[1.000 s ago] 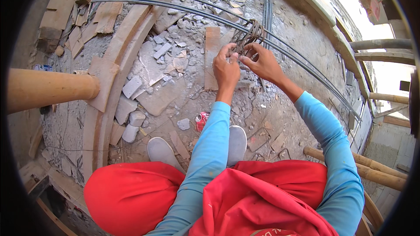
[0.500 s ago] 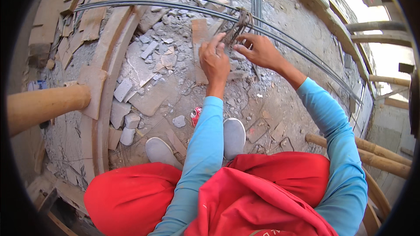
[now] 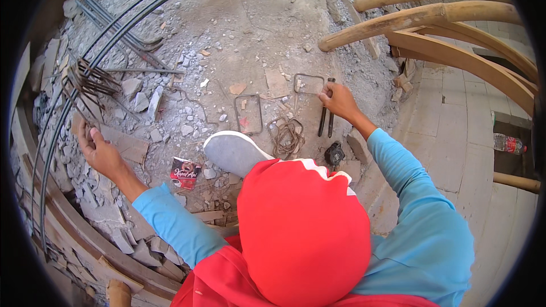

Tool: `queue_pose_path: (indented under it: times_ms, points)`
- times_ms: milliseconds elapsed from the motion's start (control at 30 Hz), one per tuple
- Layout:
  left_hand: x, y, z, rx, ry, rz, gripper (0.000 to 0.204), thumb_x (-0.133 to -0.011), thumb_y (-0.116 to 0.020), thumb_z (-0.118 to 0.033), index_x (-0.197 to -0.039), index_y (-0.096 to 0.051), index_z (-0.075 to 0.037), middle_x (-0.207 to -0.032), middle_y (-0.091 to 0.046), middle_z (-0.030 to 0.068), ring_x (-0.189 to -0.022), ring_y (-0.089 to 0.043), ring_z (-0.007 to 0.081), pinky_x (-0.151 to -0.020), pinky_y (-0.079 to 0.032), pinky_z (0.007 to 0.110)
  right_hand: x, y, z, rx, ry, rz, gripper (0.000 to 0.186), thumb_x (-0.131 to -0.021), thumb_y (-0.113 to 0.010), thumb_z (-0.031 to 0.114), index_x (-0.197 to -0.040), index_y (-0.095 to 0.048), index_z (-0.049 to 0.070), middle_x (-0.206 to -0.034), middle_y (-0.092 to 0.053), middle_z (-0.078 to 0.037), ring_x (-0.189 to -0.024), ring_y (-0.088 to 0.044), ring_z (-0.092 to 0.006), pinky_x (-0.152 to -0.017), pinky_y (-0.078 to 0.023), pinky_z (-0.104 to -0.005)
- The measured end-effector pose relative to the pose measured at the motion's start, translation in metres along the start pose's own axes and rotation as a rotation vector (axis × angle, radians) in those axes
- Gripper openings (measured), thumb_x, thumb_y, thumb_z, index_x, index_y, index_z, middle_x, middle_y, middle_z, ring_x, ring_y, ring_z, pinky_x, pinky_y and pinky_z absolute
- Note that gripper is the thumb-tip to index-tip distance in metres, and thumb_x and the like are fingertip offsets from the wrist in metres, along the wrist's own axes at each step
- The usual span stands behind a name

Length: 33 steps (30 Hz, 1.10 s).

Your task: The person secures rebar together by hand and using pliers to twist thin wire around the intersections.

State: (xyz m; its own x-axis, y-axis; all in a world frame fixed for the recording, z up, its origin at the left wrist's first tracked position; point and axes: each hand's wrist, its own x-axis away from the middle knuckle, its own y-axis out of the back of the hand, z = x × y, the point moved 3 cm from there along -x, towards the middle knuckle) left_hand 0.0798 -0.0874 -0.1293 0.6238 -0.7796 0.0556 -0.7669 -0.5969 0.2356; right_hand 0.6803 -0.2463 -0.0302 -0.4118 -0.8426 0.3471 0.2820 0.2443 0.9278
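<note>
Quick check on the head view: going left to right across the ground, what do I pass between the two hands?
Left hand → red packet → grey shoe → rectangular wire stirrup → coil of tie wire → pliers → right hand.

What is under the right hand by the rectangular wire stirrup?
The right hand covers the top of a pair of dark pincers lying on the concrete beside the stirrup. Their handles show below it; the head is hidden.
</note>
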Motion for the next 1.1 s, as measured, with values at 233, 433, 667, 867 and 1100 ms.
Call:
queue_pose_path:
  times_ms: [233, 433, 667, 867, 1100]
  points:
    - [-0.014, 0.024, 0.002, 0.059, 0.022, 0.012, 0.039, -0.103, -0.059, -0.006, -0.140, -0.066, -0.017, -0.136, -0.068, -0.0017, -0.106, -0.064, 0.0085, -0.072, -0.039, 0.025, 0.046, -0.054, -0.068, 0.016, -0.278, 0.055, 0.065, -0.078, -0.088, 0.055, -0.099, -0.055, 0.003, -0.090, -0.068, -0.020, -0.087, -0.068, -0.0378, -0.077, -0.053, -0.0467]
    - [-0.004, 0.017, -0.011, 0.024, -0.071, -0.010, 0.036, -0.097, -0.064, 0.002, -0.128, -0.072, -0.015, -0.096, -0.064, -0.0033, -0.074, -0.046, 0.0078, -0.065, -0.040, 0.027, 0.041, -0.084, -0.096, -0.271, -0.302, 0.078, 0.066, -0.072, -0.096, 0.030, -0.103, -0.042, 0.007, -0.086, -0.063, -0.012, -0.074, -0.064, -0.0221, -0.067, -0.055, -0.0396]
    - [0.019, 0.012, -0.044, 0.037, -0.032, -0.125, 0.050, -0.096, -0.067, -0.005, -0.145, -0.060, -0.013, -0.092, -0.068, 0.0043, -0.068, -0.049, 0.0135, -0.066, -0.045, 0.032, 0.003, -0.060, -0.109, -0.635, -0.335, 0.019, 0.028, -0.079, -0.057, -0.002, -0.098, -0.041, 0.012, -0.087, -0.059, -0.011, -0.072, -0.061, -0.0203, -0.060, -0.050, -0.0350]
    - [0.022, 0.003, -0.027, 0.086, 0.020, -0.081, 0.048, -0.095, -0.069, -0.010, -0.142, -0.062, -0.007, -0.095, -0.071, 0.0091, -0.082, -0.064, 0.0237, -0.079, -0.051, 0.039, 0.028, -0.006, 0.124, -1.140, -0.130, 0.558, 0.032, -0.074, -0.046, -0.011, -0.098, -0.042, 0.009, -0.110, -0.061, -0.019, -0.102, -0.073, -0.0325, -0.077, -0.061, -0.0436]
    - [0.020, 0.003, -0.042, 0.065, 0.049, 0.008, 0.032, -0.093, -0.070, -0.009, -0.125, -0.070, -0.004, -0.100, -0.074, 0.0126, -0.096, -0.072, 0.0278, -0.088, -0.054, 0.040, 0.017, -0.025, 0.330, -0.941, 0.329, 1.175, 0.033, -0.077, -0.048, -0.012, -0.102, -0.045, 0.009, -0.138, -0.057, -0.021, -0.129, -0.063, -0.0367, -0.105, -0.055, -0.0483]
